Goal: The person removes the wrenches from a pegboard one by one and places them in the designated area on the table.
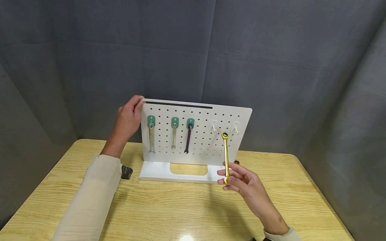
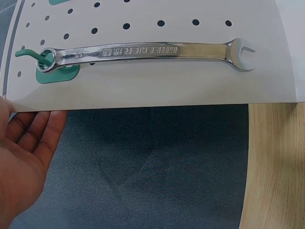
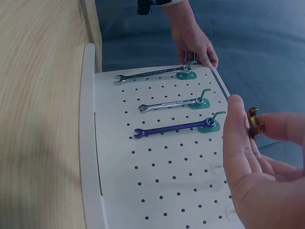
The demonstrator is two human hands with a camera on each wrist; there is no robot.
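Observation:
My left hand (image 1: 126, 118) grips the upper left corner of a white pegboard (image 1: 163, 156), its fingers reaching behind the edge. A gold combination wrench (image 1: 226, 155) is pinched by my right hand (image 1: 251, 192) near its open end, with the ring end pointing up. It stands in front of the board's right part, below two clear hooks (image 1: 213, 127). Three wrenches hang by their rings from green hooks (image 1: 151, 119): a large silver wrench (image 2: 143, 51), a smaller silver wrench (image 3: 169, 104) and a purple wrench (image 3: 174, 128).
The board's white base (image 1: 153, 170) rests on a wooden table (image 1: 169, 207). By the base's right end a small dark round piece (image 1: 236, 162) shows, partly hidden. Grey curtains (image 1: 135, 60) surround the table at the back and sides.

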